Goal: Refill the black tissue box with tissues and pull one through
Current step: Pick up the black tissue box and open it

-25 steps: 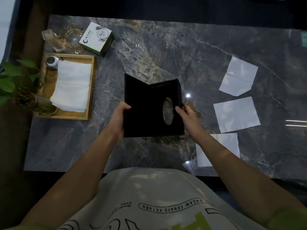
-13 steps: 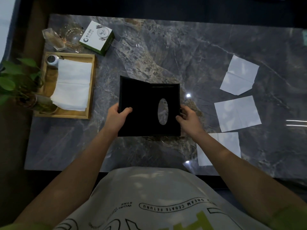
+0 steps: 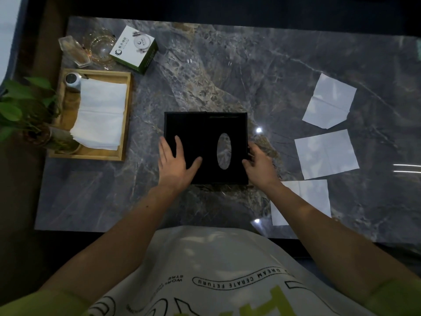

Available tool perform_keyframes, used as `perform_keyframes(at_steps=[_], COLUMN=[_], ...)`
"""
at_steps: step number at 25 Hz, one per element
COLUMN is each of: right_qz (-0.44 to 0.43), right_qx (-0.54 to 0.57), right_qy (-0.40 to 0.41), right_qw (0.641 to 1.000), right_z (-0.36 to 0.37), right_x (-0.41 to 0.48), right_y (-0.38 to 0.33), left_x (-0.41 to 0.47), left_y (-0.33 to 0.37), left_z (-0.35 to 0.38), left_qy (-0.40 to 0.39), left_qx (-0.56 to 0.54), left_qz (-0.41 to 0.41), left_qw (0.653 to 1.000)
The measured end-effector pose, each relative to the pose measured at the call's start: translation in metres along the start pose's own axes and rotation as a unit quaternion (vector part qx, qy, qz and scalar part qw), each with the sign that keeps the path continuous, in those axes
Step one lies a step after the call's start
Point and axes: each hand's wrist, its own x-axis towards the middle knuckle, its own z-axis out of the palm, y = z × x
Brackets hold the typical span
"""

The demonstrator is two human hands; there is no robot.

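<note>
The black tissue box (image 3: 205, 133) lies flat on the marble table, its oval opening (image 3: 224, 150) facing up with the table showing through it. My left hand (image 3: 175, 165) rests palm down on the box's left part, fingers spread. My right hand (image 3: 259, 165) has its fingers curled on the box's right edge. A stack of white tissues (image 3: 100, 112) sits in a wooden tray (image 3: 128, 115) at the left. No tissue is in either hand.
Three loose white tissues (image 3: 329, 101) (image 3: 325, 153) (image 3: 305, 195) lie to the right of the box. A green-and-white carton (image 3: 134, 52), a glass dish (image 3: 101, 47) and a potted plant (image 3: 20, 110) stand at the far left. The table's near edge (image 3: 136, 230) runs just before my body.
The box's raised left flap has come down, so the box now lies flat. My left hand moved from gripping the left edge to pressing flat on top.
</note>
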Motion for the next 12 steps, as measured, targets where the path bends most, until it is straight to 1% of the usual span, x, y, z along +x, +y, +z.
perform_keyframes(at_steps=[3,7,12], right_qz=[-0.003,-0.007,-0.009], right_qx=[-0.02,-0.015,-0.007], right_qy=[0.001,-0.003,-0.014], right_qw=[1.0,1.0,1.0], right_z=[0.0015,0.001,0.0009], right_x=[0.0013,0.0015,0.004], right_y=[0.0043,0.007,0.0086], left_x=[-0.0012,0.0002,0.0008], left_y=[0.0006,-0.0014,0.0019], left_z=[0.006,0.0049,0.0028], left_qy=[-0.024,-0.055,-0.049], left_qx=[0.039,0.028,0.034], left_qz=[0.012,0.016,0.011], left_qw=[0.999,0.998,0.998])
